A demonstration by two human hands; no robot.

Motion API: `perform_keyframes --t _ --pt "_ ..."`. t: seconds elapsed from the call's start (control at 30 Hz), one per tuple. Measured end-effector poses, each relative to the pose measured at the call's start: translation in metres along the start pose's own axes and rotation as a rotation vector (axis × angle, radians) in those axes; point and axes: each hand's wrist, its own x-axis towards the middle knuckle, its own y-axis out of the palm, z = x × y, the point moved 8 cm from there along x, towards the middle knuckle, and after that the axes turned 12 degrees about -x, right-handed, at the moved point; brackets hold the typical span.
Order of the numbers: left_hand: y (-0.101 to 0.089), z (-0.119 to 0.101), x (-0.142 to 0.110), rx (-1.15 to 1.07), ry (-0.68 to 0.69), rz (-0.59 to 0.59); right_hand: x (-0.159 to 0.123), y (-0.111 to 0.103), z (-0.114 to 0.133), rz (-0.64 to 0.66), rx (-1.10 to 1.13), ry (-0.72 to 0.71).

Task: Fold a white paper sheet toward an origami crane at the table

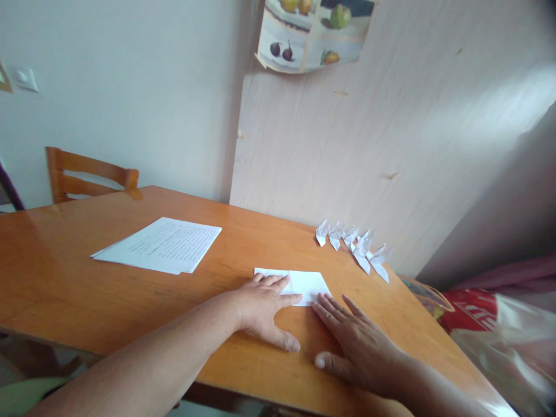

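Observation:
A folded sheet of white paper [306, 282] lies flat on the wooden table, its right end slanted to a corner. My left hand [267, 307] rests on the paper's left part, fingers spread and thumb out over the tabletop. At the paper's lower right edge, the fingertips of my right hand [351, 336] touch it, with the fingers stretched out and the thumb apart. Neither hand grips anything. The fingers cover part of the paper's left side and lower edge.
A stack of printed sheets [160, 246] lies to the left on the table [243, 231]. Several folded paper figures [362, 252] stand in a row by the wall at the back right. Beyond the right edge are bags [471, 310]; a wooden chair [93, 168] is behind the far left.

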Motion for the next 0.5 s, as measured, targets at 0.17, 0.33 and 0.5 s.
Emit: perform_keyframes --t 0.17,0.33,0.5 --pt "0.0 0.001 0.001 0.002 0.014 -0.001 -0.015 0.005 -0.019 -0.035 -0.025 0.045" --pt "0.0 0.001 0.001 -0.005 0.006 0.002 -0.024 0.007 -0.036 -0.036 -0.049 0.113" --pt "0.0 0.0 0.001 -0.016 0.003 0.002 -0.02 -0.003 -0.046 -0.093 -0.071 0.21"
